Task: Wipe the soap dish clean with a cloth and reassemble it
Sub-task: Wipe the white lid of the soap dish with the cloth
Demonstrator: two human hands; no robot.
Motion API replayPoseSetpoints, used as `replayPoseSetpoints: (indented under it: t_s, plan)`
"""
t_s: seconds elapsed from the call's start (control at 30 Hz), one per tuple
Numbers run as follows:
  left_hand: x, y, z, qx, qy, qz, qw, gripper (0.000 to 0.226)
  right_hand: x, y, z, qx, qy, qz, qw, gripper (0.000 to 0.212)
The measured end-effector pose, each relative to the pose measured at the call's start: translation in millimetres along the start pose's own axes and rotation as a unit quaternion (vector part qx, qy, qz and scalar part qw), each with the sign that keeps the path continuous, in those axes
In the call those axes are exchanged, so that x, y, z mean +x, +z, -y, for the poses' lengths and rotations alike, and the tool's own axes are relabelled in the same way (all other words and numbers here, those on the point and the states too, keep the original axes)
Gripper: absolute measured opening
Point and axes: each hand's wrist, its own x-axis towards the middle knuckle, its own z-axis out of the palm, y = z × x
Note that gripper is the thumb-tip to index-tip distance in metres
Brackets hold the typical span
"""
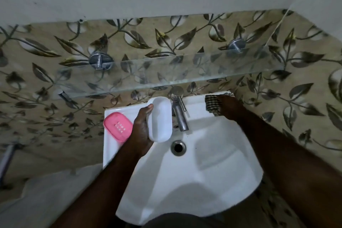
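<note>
My left hand (141,129) grips the white base of the soap dish (160,119) from its left side, holding it over the left part of the white sink (212,163), hollow side up. The pink slotted insert of the soap dish (117,126) lies flat on the sink's back left ledge, apart from the base. My right hand (228,108) rests on a dark checked cloth (211,104) at the sink's back right corner; whether the fingers curl round the cloth is hidden.
A chrome tap (180,114) stands at the back middle of the sink, between my two hands. The drain (178,147) is below it. A glass shelf (166,74) juts from the leaf-patterned tiled wall above the sink. A mirror hangs higher up.
</note>
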Motion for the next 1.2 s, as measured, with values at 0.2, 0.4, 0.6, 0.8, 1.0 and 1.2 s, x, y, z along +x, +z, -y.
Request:
replayPoseSetpoints:
  t_s: [0.2, 0.4, 0.6, 0.8, 1.0, 1.2]
  plan:
    - [0.9, 7.3, 17.8, 0.016, 0.008, -0.047, 0.999, 0.058, -13.1, 56.2, -13.6, 0.055, 0.062, -0.130, 0.988, 0.022]
    - [-5.3, 15.0, 33.2, 0.027, 0.024, -0.077, 0.996, 0.052, -23.0, 30.5, -4.5, 0.024, 0.031, -0.138, 0.990, 0.009]
    - [-10.6, 13.8, 30.0, 0.060, 0.026, -0.044, 0.997, 0.037, -76.3, -20.6, 40.6, 0.607, 0.137, -0.104, 0.776, 0.005]
    - [-12.0, 17.6, 15.2, 0.087, 0.015, -0.052, 0.995, 0.055, -145.3, -66.7, 115.5, 0.934, 0.051, 0.070, 0.347, 0.056]
    - [-21.2, 23.5, 7.2, 0.129, 0.031, -0.063, 0.989, 0.062, -162.8, -98.0, 181.7, 0.816, 0.076, 0.066, 0.569, 0.029]
    - [-39.0, 25.5, 3.4, 0.194, 0.064, -0.047, 0.978, 0.064, -152.2, -122.7, 224.5, 0.801, 0.064, 0.055, 0.592, 0.013]
